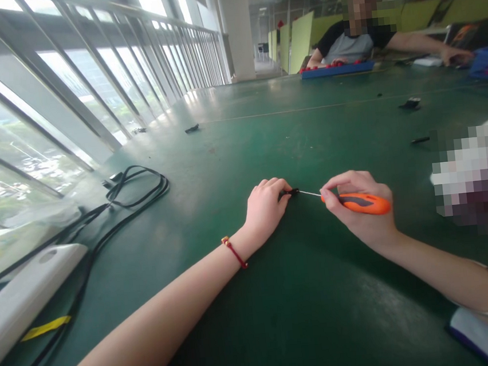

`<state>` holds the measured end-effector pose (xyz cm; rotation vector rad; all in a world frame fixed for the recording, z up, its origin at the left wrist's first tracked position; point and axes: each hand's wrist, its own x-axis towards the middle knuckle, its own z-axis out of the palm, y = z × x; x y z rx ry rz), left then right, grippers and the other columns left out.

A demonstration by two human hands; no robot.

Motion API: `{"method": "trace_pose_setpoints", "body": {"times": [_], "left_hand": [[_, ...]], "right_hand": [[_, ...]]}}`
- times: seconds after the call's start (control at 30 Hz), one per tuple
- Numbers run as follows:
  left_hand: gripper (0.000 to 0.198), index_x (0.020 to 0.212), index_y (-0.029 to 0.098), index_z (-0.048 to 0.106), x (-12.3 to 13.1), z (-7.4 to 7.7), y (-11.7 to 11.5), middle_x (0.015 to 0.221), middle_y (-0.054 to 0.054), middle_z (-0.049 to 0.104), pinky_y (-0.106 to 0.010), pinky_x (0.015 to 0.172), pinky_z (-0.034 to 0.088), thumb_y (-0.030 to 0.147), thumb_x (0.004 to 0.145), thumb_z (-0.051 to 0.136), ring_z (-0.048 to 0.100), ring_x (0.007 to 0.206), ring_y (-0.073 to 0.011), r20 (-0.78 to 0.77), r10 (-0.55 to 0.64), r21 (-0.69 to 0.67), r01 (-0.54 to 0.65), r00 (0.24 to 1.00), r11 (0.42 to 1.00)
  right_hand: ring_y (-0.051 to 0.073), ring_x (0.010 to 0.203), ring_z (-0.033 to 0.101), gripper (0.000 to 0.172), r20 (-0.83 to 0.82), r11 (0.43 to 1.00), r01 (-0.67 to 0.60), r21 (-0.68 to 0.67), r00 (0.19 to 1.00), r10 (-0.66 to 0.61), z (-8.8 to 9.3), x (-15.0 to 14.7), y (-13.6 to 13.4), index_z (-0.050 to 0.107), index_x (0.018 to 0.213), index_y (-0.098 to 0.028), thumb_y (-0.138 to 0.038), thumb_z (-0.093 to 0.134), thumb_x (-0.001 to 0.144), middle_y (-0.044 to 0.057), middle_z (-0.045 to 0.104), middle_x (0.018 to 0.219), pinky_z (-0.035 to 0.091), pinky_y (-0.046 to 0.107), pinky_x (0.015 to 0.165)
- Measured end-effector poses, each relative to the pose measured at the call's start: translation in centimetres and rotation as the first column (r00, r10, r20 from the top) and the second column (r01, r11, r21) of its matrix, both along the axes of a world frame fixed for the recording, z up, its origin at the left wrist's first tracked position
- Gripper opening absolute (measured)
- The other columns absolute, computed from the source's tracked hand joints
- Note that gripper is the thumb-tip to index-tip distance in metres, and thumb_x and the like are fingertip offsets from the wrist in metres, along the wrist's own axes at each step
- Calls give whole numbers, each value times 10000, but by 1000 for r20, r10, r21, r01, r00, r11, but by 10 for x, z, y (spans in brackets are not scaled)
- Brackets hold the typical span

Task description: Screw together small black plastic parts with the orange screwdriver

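Observation:
My left hand [266, 207] rests on the green table [280, 294], its fingers pinched on a small black part [290, 193]. My right hand [356, 206] grips an orange-handled screwdriver [364, 203]. The thin metal shaft of the screwdriver points left, and its tip meets the black part. A red cord bracelet sits on my left wrist and a silver bangle on my right forearm.
A black cable [133, 193] loops at the left beside a white power strip [22, 296]. Small black parts [192, 128] lie scattered farther out. A person [357, 37] sits across the table at a blue tray [336, 69]. Windows line the left side.

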<state>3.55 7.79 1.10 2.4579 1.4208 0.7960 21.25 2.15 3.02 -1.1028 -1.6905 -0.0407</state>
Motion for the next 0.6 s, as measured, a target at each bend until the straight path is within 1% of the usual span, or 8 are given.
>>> {"method": "trace_pose_setpoints", "body": {"times": [0.07, 0.2, 0.23, 0.3, 0.37, 0.4, 0.47, 0.6], "left_hand": [[87, 901, 204, 653, 0, 0, 0, 948, -15, 691, -329, 809, 469, 168, 854, 590, 592, 921, -203, 4, -4, -5, 4, 1000, 1000], [89, 907, 201, 649, 0, -1, 1, 942, -21, 684, -332, 825, 472, 168, 857, 584, 592, 917, -201, -3, -22, 3, 22, 1000, 1000], [89, 911, 201, 647, 0, -1, 1, 942, -22, 682, -333, 830, 472, 170, 859, 582, 592, 917, -201, -9, -29, 10, 29, 1000, 1000], [87, 918, 200, 641, 1, -2, 1, 944, -24, 678, -328, 835, 473, 173, 865, 578, 591, 919, -197, -21, -42, 23, 43, 999, 999], [88, 922, 197, 636, 1, -2, 0, 952, -26, 675, -315, 830, 475, 172, 872, 568, 590, 924, -192, -30, -50, 28, 51, 998, 998], [90, 924, 194, 633, 2, -1, -1, 957, -29, 674, -309, 826, 477, 170, 877, 561, 590, 926, -190, -37, -51, 29, 52, 998, 998], [98, 926, 188, 628, 2, 0, -2, 969, -34, 673, -299, 814, 479, 164, 888, 540, 591, 927, -186, -63, -53, 29, 55, 997, 998], [127, 934, 176, 619, 3, 2, -6, 988, -43, 670, -288, 790, 480, 162, 912, 495, 593, 943, -188, -132, -51, 49, 58, 990, 997]], "right_hand": [[135, 497, 531, 97, -20, 1000, 15, -8, 1000, -16, 1, -1, 0, 563, 826, -252, -235, 650, 786, -78, 504, 509, 468, 324, 634], [137, 545, 532, 355, -190, 999, -44, 10, 981, 45, 2, -3, 3, 505, 999, -252, -212, 704, 707, -47, 541, 705, 488, 316, 607], [139, 546, 525, 386, -205, 999, -53, 5, 977, 53, 3, -4, 4, 494, 1011, -253, -221, 711, 695, -50, 526, 698, 480, 309, 586], [140, 518, 495, 333, -147, 998, -30, -46, 989, 23, 6, -5, 6, 511, 951, -255, -252, 718, 689, -73, 485, 602, 465, 313, 598], [136, 490, 477, 190, -42, 994, 12, -104, 999, -16, 9, -6, 7, 535, 802, -249, -285, 702, 719, -77, 469, 512, 458, 335, 655], [136, 491, 485, 165, -14, 992, 25, -125, 1000, -27, 10, -6, 7, 532, 740, -243, -297, 688, 738, -69, 484, 500, 454, 340, 672], [142, 532, 519, 175, -37, 992, 40, -122, 998, -45, 10, -6, 6, 522, 706, -235, -305, 673, 759, -43, 547, 565, 449, 325, 652], [133, 584, 544, 200, -136, 994, 27, -105, 990, -42, 9, -6, -1, 512, 822, -227, -281, 688, 743, -25, 567, 716, 450, 283, 591]]}}
